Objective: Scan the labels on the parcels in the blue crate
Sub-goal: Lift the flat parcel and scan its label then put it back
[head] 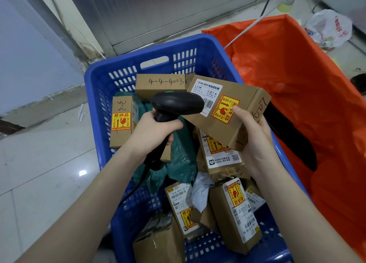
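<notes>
1. Gripping a black handheld scanner (pixel 174 104) by its stem, the left hand (pixel 156 131) is wrapped fully shut around the handle, the scanner's head turned toward the parcel just to that hand's right.

2. The right hand (pixel 255 141) holds a brown cardboard parcel (pixel 227 112) lifted above the blue crate (pixel 150 52), fingers closed under its near end and the thumb pressed on its yellow-and-red fragile sticker (pixel 225 109).

3. The parcel's white barcode label (pixel 208 97) lies just beyond the thumb, face up and partly covered by the scanner's head.

4. To scan cleanly, the scanner probably wants easing back from the label so the whole barcode sits in its window, with the parcel tilted to face it squarely and the thumb kept off the print.

5. Below both grips, more boxes, a green mailer bag (pixel 178 159) and a white pouch lie jumbled in the crate, many with labels showing; one box behind the scanner is marked "4-4-4003" by hand.

6. An orange sack (pixel 297 84) stands open beside the crate, outward of the right hand, seemingly ready for scanned parcels.

7. Pale glossy floor tiles (pixel 49 163) carry the crate; a wall base and a metal-framed panel stand beyond.
</notes>
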`<state>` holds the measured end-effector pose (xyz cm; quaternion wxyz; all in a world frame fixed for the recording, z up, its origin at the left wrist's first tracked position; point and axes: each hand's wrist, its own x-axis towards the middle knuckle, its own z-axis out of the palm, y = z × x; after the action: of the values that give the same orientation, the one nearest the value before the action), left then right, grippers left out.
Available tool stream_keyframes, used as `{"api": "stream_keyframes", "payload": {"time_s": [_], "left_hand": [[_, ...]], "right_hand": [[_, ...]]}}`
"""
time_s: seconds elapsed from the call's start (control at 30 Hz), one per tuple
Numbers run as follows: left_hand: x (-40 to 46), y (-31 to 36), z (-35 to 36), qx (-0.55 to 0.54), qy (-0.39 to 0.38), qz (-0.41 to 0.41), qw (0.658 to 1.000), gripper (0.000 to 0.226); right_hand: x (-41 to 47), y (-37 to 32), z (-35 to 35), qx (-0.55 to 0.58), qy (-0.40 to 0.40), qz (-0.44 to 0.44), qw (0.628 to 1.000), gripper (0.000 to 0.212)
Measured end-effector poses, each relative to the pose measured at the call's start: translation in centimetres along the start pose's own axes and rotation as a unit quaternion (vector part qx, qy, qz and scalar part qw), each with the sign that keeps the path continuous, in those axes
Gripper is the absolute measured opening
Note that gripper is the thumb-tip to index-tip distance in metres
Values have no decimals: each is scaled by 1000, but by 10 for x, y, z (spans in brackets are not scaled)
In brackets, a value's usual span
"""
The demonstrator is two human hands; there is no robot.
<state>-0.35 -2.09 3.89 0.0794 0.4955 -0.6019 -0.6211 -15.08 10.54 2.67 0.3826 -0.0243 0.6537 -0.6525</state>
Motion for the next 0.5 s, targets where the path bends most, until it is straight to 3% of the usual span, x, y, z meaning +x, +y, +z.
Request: {"api": "stream_keyframes", "payload": {"time_s": [0.5], "left_hand": [[-3,4,-1,-27,29,0,999,9]], "right_hand": [[-2,1,2,-22,-12,-17,1000,25]]}}
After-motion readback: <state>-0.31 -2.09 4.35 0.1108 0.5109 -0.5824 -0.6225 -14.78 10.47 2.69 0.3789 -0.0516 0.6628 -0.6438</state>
